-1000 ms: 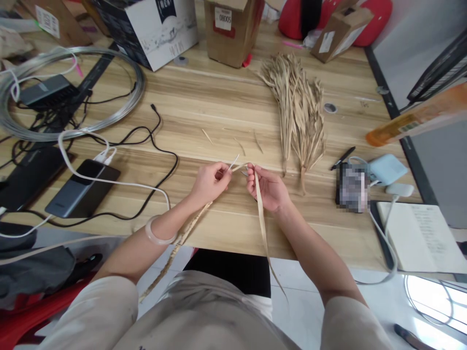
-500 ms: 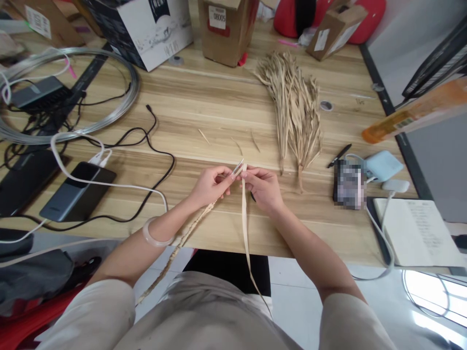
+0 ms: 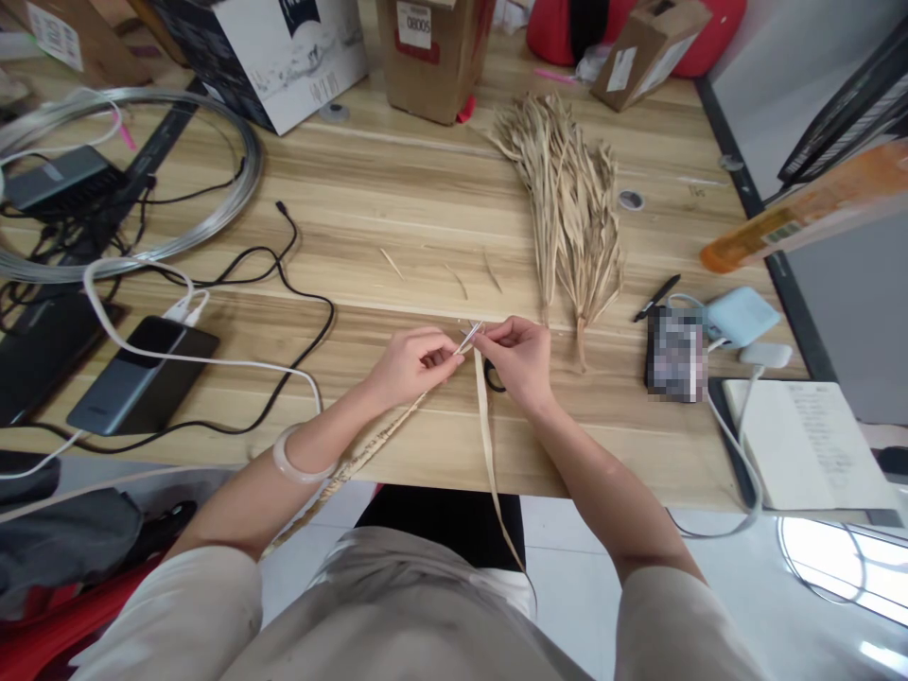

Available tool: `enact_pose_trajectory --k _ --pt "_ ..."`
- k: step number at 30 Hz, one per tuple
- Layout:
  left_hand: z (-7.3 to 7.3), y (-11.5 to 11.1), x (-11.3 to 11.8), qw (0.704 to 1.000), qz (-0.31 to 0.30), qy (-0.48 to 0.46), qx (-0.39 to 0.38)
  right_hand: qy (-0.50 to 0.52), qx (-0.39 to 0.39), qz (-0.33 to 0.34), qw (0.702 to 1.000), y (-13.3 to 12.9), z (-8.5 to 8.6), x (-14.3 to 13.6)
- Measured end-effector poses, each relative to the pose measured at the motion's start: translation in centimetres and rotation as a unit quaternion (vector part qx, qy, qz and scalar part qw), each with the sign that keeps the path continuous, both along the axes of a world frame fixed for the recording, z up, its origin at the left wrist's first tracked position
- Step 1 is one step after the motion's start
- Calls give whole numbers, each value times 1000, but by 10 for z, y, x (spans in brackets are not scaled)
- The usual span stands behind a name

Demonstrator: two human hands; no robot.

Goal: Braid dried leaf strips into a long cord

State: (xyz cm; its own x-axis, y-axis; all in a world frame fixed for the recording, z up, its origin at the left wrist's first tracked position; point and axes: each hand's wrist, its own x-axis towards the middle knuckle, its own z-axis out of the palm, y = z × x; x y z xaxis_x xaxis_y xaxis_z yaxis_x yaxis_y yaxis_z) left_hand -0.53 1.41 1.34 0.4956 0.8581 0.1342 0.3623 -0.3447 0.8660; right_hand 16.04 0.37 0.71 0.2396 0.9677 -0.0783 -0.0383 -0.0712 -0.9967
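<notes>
Thin silvery wires (image 3: 468, 339) stick out past the fingertips of my left hand (image 3: 415, 367), which pinches them. From under that hand a straw-coloured wrapped cord (image 3: 369, 446) trails down to the left over the table edge. My right hand (image 3: 517, 364) is closed, with thumb and forefinger at the wire tips. Below its fingers hangs a long pale strip of dried leaf (image 3: 485, 426), its end reaching my lap. The strip's top is partly hidden by the fingers. A black loop like a scissors handle (image 3: 492, 376) shows beside my right hand.
Ahead on the right lies a bundle of dried leaves (image 3: 567, 208). Short leaf scraps (image 3: 454, 274) lie beyond my hands. On the left are a wire coil (image 3: 252, 180), a power bank (image 3: 142, 378) and cables. An open notebook (image 3: 794, 445) rests at right; cardboard boxes (image 3: 432, 76) stand behind.
My right hand's fingertips have shifted to the wire tips, and more of the silvery wires shows between my hands. The black loop beside my right hand is more exposed.
</notes>
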Motion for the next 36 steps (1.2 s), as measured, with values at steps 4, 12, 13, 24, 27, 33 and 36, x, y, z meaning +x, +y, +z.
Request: enact_pose_trajectory --k 4,12,13,24,27,33,36 --pt "-4 2 -2 997 -15 26 70 -14 11 -1 1000 2 1 1" --pt "-2 4 -3 996 -41 22 81 93 2 20 996 8 -7 6" --pt "-1 3 -3 997 -38 14 66 110 -4 30 994 8 -8 6" --pt "-5 4 -2 994 94 -48 5 185 -69 123 973 5 -6 1" --pt "-5 6 -3 990 135 -47 -6 187 -104 133 968 5 -1 2" --pt "-6 11 -4 981 182 -54 -33 260 -118 144 948 9 8 10" --pt "-7 11 -4 982 177 -59 -28 275 -99 139 946 10 10 12"
